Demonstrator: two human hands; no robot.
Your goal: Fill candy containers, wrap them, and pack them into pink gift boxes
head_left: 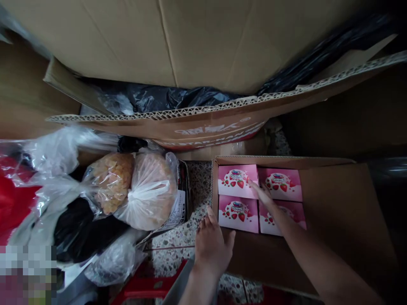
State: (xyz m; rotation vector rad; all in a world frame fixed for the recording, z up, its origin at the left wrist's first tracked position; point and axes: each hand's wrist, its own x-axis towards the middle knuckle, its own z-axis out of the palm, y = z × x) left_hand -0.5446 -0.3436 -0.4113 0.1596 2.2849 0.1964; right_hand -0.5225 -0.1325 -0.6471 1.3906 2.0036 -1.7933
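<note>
Several pink boxes printed with strawberries (238,215) sit in two rows inside an open cardboard carton (337,212), at its left end. My right hand (264,195) reaches over them, fingers stretched out and resting on or just above the tops where the boxes meet; it grasps nothing. Outside the carton's left wall is my left hand (211,243), its thumb spread away and index finger pointing up beside the wall. Whether that fingertip touches the cardboard I cannot tell. No object shows in the left hand. My right forearm hides part of the lower right pink box.
A large cardboard box (219,116) lined with black plastic stands behind. On the left lie a clear bag of yellowish pieces (112,180), a knotted bag of pale contents (151,195) and black bags (82,228). A red plastic stool or frame (149,286) is below, on speckled floor (171,241).
</note>
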